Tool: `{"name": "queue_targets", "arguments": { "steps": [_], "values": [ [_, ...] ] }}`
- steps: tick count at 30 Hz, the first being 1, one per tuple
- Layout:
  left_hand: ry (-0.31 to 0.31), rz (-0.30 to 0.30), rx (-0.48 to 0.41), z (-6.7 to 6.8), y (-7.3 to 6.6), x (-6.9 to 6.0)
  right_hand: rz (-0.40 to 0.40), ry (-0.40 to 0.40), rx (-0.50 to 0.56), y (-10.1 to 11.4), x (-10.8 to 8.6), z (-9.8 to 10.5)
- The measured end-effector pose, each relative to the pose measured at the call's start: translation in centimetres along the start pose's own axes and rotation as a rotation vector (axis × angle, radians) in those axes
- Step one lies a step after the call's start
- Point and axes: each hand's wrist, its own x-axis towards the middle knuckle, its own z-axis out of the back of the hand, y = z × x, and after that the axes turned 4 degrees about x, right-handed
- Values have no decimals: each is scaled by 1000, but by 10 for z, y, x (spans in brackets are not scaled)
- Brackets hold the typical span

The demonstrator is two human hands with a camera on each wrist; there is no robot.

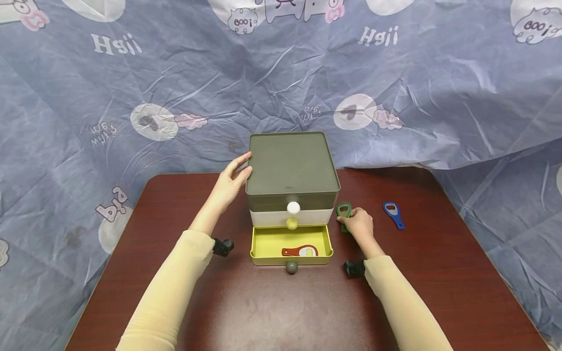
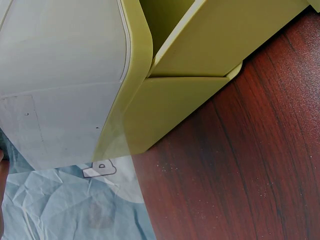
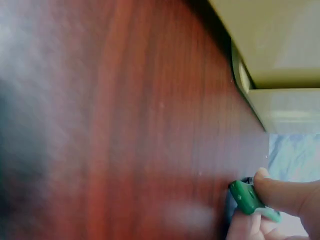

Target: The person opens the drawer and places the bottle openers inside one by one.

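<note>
A small drawer box [image 1: 290, 163] with a grey top stands on the table, its yellow bottom drawer [image 1: 268, 242] pulled out. In that drawer lies a red bottle opener [image 1: 293, 252]. My left hand [image 1: 229, 185] rests against the upper left side of the box with fingers extended; only a sliver of it enters the left wrist view. To the right of the box, my right hand [image 1: 361, 226] pinches a green bottle opener [image 1: 344, 209] between thumb and fingers. The right wrist view shows the thumb pressed on the green handle [image 3: 244, 196].
A blue bottle opener [image 1: 392, 212] lies on the dark red table [image 1: 430, 273], right of my right hand. The upper drawers, with a white knob [image 1: 293, 208] and a yellow knob [image 1: 291, 223], are closed. A printed blue cloth [image 1: 184, 87] hangs behind the table.
</note>
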Motion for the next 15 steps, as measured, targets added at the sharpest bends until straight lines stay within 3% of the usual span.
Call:
{"name": "queue_targets", "arguments": {
  "steps": [5,15],
  "values": [
    [5,4,0,0,1,0,-23,63,64,-2,-9,7],
    [9,18,-15,1,0,1,12,194,366,17,-43,42]
  ]
}}
